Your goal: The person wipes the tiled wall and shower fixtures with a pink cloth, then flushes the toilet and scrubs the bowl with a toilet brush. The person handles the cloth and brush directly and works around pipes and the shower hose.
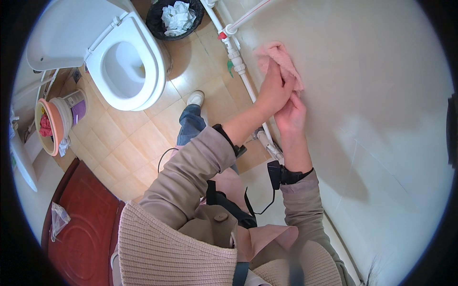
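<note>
A pink cloth (280,56), soft and folded over on itself, is bunched up in front of the pale wall. My left hand (275,90) grips it from below, fingers closed into its folds. Close beneath, my right hand (291,116) has its fingers curled together at the cloth's lower end, and its fingertips are partly hidden. The two hands touch or nearly touch each other. Black straps with small boxes are around both wrists.
White pipes (245,78) with a red-marked valve run along the wall's foot. A toilet (151,71) with its lid raised and a black-lined bin (196,25) of crumpled paper stand beyond. Stacked buckets and basins (58,125) and a red-brown door (88,217) are at left.
</note>
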### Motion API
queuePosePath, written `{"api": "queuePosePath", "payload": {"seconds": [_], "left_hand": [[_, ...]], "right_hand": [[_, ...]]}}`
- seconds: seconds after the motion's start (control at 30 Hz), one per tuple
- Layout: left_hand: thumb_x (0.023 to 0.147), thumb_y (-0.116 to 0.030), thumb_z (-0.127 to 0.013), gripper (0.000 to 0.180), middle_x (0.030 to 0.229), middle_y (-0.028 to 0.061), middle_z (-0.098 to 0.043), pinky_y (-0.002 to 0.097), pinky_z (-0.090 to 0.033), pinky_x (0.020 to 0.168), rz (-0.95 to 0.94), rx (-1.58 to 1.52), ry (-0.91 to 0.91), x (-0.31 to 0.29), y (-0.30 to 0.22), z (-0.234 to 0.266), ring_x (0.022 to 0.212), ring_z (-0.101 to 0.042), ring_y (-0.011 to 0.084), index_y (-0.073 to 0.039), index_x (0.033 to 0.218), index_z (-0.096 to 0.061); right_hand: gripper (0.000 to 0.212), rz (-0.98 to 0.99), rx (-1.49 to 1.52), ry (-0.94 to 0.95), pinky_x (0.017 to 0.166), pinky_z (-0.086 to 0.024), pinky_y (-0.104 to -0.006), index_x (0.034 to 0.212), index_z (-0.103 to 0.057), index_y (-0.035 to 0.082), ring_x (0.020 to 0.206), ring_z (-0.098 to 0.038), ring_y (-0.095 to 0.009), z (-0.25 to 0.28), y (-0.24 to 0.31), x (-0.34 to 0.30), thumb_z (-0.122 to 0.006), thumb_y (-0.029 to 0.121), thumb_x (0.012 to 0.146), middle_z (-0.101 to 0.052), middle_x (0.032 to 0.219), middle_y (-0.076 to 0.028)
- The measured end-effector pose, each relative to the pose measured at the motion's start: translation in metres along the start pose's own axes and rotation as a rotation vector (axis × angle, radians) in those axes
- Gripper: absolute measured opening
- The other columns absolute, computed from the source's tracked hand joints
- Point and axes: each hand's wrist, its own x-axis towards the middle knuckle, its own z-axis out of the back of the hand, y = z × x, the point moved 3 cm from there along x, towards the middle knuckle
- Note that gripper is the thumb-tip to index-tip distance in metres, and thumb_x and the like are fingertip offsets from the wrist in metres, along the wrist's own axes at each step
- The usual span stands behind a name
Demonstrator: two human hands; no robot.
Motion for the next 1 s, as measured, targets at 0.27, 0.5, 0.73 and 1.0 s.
{"api": "queuePosePath", "payload": {"seconds": [0.27, 0.5, 0.73, 1.0], "left_hand": [[0.092, -0.022, -0.042, 0.060, 0.131, 0.0256, -0.046, 0.0378, -0.038, 0.101, 0.413, -0.092, 0.121, 0.025, 0.035, 0.016, 0.121, -0.047, 0.0366, 0.006, 0.140, -0.018], [0.092, -0.022, -0.047, 0.055, 0.125, 0.0225, -0.049, 0.0364, -0.039, 0.098, -0.034, -0.027, -0.016, 0.055, -0.015, 0.030, 0.115, -0.050, 0.0329, 0.003, 0.136, -0.027], [0.090, -0.019, -0.048, 0.061, 0.129, 0.0263, -0.048, 0.0411, -0.040, 0.098, 0.208, 0.073, 0.155, 0.046, 0.006, 0.036, 0.117, -0.050, 0.0393, 0.001, 0.141, -0.021], [0.091, -0.029, -0.055, 0.048, 0.099, 0.0270, -0.062, 0.0412, -0.049, 0.079, 0.336, 0.302, 0.263, -0.007, 0.010, 0.010, 0.092, -0.063, 0.0379, 0.010, 0.117, -0.044]], "right_hand": [[0.049, 0.062, -0.184, -0.192, 0.105, -0.034, -0.0358, 0.137, -0.037, 0.004, 0.125, -0.043, -0.020, -0.006, -0.017, 0.026, -0.044, 0.007, 0.089, -0.044, 0.136, -0.007], [0.030, 0.138, -0.146, 0.085, 0.102, -0.037, -0.0439, 0.113, -0.065, 0.007, 0.125, -0.048, -0.025, -0.065, 0.001, 0.036, -0.057, 0.016, 0.085, -0.055, 0.129, -0.014], [0.048, 0.100, -0.157, -0.137, 0.105, -0.034, -0.0371, 0.138, -0.036, 0.007, 0.125, -0.043, -0.022, -0.038, -0.012, 0.036, -0.044, 0.011, 0.091, -0.044, 0.136, -0.009], [0.040, 0.077, -0.223, -0.444, 0.099, -0.038, -0.0354, 0.132, -0.042, 0.006, 0.118, -0.049, -0.021, 0.007, -0.005, -0.021, -0.046, 0.015, 0.093, -0.050, 0.130, -0.008]]}}
